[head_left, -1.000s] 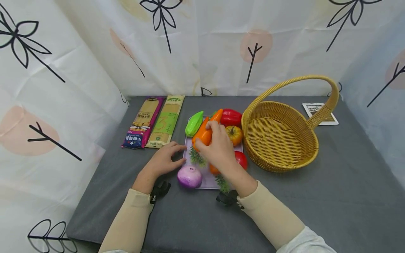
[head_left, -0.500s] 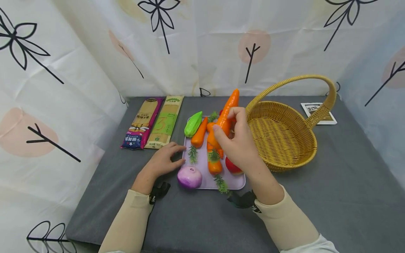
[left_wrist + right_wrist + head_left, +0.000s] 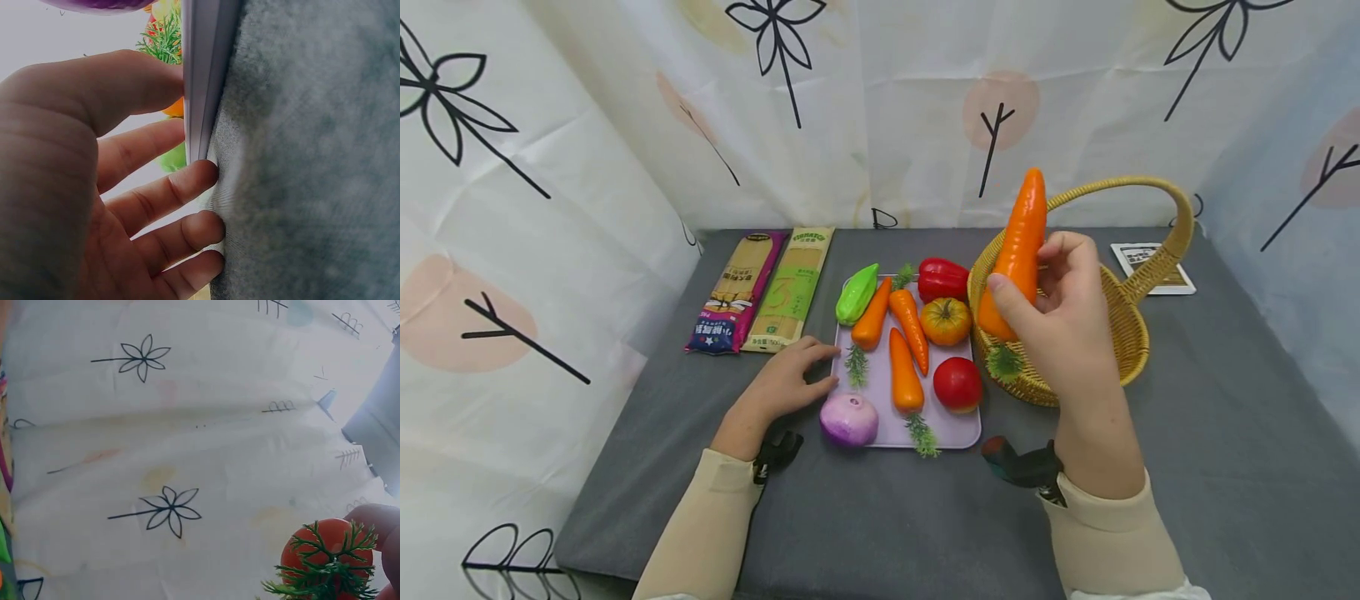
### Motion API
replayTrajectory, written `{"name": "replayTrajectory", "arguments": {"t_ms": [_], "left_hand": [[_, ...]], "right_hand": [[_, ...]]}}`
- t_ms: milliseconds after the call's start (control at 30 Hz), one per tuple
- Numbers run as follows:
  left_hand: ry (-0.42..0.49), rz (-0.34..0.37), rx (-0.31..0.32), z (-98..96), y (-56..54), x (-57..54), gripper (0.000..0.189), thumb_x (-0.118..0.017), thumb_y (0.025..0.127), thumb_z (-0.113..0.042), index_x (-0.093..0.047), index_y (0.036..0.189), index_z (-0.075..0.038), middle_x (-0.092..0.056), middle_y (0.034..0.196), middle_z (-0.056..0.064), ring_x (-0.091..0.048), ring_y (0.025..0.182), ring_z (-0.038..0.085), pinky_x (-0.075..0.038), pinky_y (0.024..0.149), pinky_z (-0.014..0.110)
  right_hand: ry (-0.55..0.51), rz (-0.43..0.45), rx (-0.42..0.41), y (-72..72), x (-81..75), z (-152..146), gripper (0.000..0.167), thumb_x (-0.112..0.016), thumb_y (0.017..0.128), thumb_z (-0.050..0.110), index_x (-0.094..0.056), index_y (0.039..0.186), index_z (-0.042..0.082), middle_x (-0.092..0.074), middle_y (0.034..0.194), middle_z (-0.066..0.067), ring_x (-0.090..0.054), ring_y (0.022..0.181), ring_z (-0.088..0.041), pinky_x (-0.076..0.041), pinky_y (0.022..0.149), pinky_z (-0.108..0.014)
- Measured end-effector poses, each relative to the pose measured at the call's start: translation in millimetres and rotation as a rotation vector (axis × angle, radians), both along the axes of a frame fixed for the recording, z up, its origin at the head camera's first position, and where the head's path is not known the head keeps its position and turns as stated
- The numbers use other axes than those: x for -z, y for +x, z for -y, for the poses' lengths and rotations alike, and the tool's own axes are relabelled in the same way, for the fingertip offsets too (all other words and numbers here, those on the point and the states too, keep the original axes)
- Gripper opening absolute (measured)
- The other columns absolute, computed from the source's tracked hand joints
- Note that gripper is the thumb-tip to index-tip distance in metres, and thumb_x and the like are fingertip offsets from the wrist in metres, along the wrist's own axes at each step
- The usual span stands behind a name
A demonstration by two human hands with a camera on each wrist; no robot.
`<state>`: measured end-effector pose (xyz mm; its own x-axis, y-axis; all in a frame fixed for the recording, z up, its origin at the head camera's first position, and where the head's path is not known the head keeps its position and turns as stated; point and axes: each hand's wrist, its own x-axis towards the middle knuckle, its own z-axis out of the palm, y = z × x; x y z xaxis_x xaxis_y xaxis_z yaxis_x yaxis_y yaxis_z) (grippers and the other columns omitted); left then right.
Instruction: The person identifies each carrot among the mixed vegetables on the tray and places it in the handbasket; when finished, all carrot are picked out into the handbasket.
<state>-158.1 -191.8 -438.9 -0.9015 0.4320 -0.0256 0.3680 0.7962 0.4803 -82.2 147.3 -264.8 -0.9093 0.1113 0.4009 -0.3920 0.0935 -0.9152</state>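
My right hand (image 3: pixel 1071 321) pinches a large orange carrot (image 3: pixel 1021 242) with a green leafy top, raised in front of the basket's left side. In the right wrist view the carrot's round end (image 3: pixel 325 550) and leaves face the camera. My left hand (image 3: pixel 790 375) rests at the left edge of the lilac tray (image 3: pixel 880 429), thumb and fingertips right at its rim (image 3: pixel 199 75). On the tray lie several carrots (image 3: pixel 904 375), a green pepper (image 3: pixel 857 294), a red bell pepper (image 3: pixel 942 279), a yellow-orange pumpkin (image 3: pixel 946 322), a tomato (image 3: pixel 957 384) and a purple onion (image 3: pixel 850 419).
A yellow wicker basket (image 3: pixel 1120 333) with a tall handle stands right of the tray. Two noodle packs (image 3: pixel 737 292) lie at the back left. A white-framed card (image 3: pixel 1157 268) lies behind the basket. Patterned curtain (image 3: pixel 880 108) surrounds the grey table (image 3: pixel 850 517).
My right hand has lifted the large carrot off the tray and carried it up and right, toward the basket. My left hand has stayed at the tray's edge.
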Motion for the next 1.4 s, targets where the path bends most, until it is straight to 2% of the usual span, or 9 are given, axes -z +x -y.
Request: {"name": "replayTrajectory", "arguments": {"t_ms": [267, 400, 633, 800, 933, 1067, 1233, 1300, 1400], "left_hand": [[0.002, 0.003, -0.006, -0.2, 0.4, -0.1, 0.047, -0.076, 0.093, -0.034, -0.066, 0.136, -0.018, -0.062, 0.119, 0.002, -0.059, 0.11, 0.021, -0.051, 0.1, 0.045], [-0.001, 0.0, -0.004, -0.3, 0.6, 0.0, 0.047, -0.075, 0.093, -0.033, -0.066, 0.136, -0.018, -0.062, 0.119, 0.003, -0.059, 0.11, 0.022, -0.051, 0.1, 0.045], [-0.003, 0.0, -0.001, 0.2, 0.5, -0.6, 0.047, -0.075, 0.093, -0.033, -0.066, 0.137, -0.018, -0.061, 0.119, 0.003, -0.058, 0.109, 0.022, -0.051, 0.1, 0.045], [0.0, 0.006, 0.003, -0.3, 0.3, -2.4, 0.047, -0.075, 0.093, -0.033, -0.066, 0.137, -0.018, -0.061, 0.119, 0.002, -0.058, 0.108, 0.021, -0.051, 0.099, 0.043], [-0.002, 0.005, 0.008, -0.8, 0.3, -3.4, 0.047, -0.075, 0.093, -0.032, -0.065, 0.137, -0.018, -0.062, 0.121, 0.003, -0.058, 0.109, 0.022, -0.051, 0.1, 0.045], [-0.004, 0.001, 0.014, -1.4, 0.3, -2.8, 0.047, -0.075, 0.093, -0.032, -0.065, 0.137, -0.017, -0.062, 0.121, 0.003, -0.058, 0.109, 0.022, -0.051, 0.1, 0.044], [0.005, -0.018, 0.024, -1.0, 0.1, -1.5, 0.047, -0.075, 0.093, -0.032, -0.066, 0.137, -0.016, -0.062, 0.121, 0.004, -0.058, 0.109, 0.023, -0.05, 0.1, 0.045], [0.008, -0.022, 0.025, -0.3, -0.1, -0.7, 0.047, -0.075, 0.093, -0.032, -0.066, 0.137, -0.016, -0.062, 0.121, 0.004, -0.058, 0.108, 0.023, -0.05, 0.101, 0.045], [0.011, -0.016, 0.023, 0.5, -0.1, 0.4, 0.047, -0.075, 0.093, -0.033, -0.066, 0.137, -0.016, -0.061, 0.12, 0.004, -0.058, 0.108, 0.022, -0.05, 0.101, 0.045]], "right_hand": [[-0.083, 0.081, 0.13, 8.4, -8.0, -26.8, 0.042, -0.074, 0.089, 0.001, -0.046, 0.12, 0.01, -0.056, 0.119, -0.015, -0.054, 0.103, -0.028, -0.056, 0.08, -0.02], [-0.055, 0.157, 0.18, 11.6, -10.6, -43.0, 0.046, -0.076, 0.09, 0.005, -0.048, 0.125, 0.013, -0.057, 0.122, -0.013, -0.055, 0.102, -0.027, -0.056, 0.076, -0.018], [0.215, 0.377, 0.207, 17.2, -11.8, -73.5, 0.054, -0.073, 0.096, 0.025, -0.043, 0.14, 0.019, -0.055, 0.128, -0.005, -0.058, 0.106, -0.018, -0.054, 0.073, -0.015], [0.355, 0.458, 0.187, 13.6, -9.0, -84.0, 0.061, -0.069, 0.098, 0.034, -0.038, 0.146, 0.015, -0.052, 0.133, -0.006, -0.054, 0.107, -0.018, -0.054, 0.071, -0.015], [0.398, 0.508, 0.154, 5.0, -5.1, -86.3, 0.069, -0.068, 0.097, 0.042, -0.035, 0.15, 0.013, -0.05, 0.139, -0.011, -0.053, 0.111, -0.019, -0.054, 0.071, -0.017], [0.435, 0.546, 0.114, -11.6, 4.3, -88.0, 0.078, -0.066, 0.097, 0.045, -0.03, 0.155, 0.007, -0.048, 0.144, -0.018, -0.054, 0.116, -0.026, -0.053, 0.073, -0.02], [0.522, 0.618, 0.072, -38.5, 24.1, -89.0, 0.087, -0.062, 0.098, 0.049, -0.025, 0.16, 0.0, -0.047, 0.144, -0.029, -0.055, 0.119, -0.041, -0.052, 0.083, -0.038], [0.573, 0.634, 0.059, -48.1, 32.5, -87.1, 0.087, -0.062, 0.098, 0.049, -0.025, 0.159, -0.002, -0.048, 0.142, -0.031, -0.056, 0.118, -0.043, -0.052, 0.086, -0.046], [0.634, 0.651, 0.047, -59.4, 43.3, -81.3, 0.086, -0.063, 0.098, 0.046, -0.028, 0.157, -0.004, -0.049, 0.14, -0.032, -0.057, 0.116, -0.043, -0.051, 0.09, -0.051]]}}
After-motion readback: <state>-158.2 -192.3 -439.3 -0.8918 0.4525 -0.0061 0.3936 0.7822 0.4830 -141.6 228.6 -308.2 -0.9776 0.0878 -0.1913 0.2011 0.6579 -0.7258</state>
